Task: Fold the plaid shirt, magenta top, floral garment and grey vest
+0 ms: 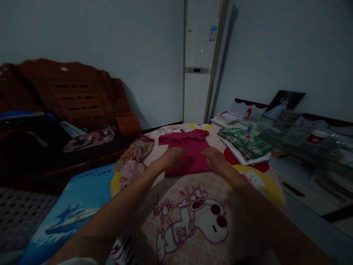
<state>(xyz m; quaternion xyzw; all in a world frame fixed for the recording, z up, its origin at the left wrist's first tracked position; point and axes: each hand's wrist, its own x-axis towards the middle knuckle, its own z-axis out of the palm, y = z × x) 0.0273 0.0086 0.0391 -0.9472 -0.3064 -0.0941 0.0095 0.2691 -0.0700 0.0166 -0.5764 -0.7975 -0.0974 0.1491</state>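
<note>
Dim room, crimson T-shirt (193, 159) spread on the tabletop (176, 188) between two bare hands

Against pale walls (138, 55), a floor-standing air conditioner (197, 94) fills the corner, with a carved wooden settee (79, 90) on the left and a glass shelf (289, 137) on the right bearing a red-and-white cup (317, 137). The tabletop wears a pink patterned cloth printed with a large Snoopy-like dog (205, 222) in sunglasses. The short-sleeved crimson T-shirt lies near the middle of the far half, its sleeves toward the air conditioner and its fabric creased near them. The left hand (173, 156) is over its left part, the fingers (179, 152) bent inward and blurred; the right hand (216, 159) is at its right edge, fingers also turned inward. Whether either set is pinching fabric or merely resting, I cannot tell. A crumpled floral garment (139, 156) lies left of the T-shirt; a folded green plaid shirt (245, 141) tops a stack at the right, beyond the right hand
</note>
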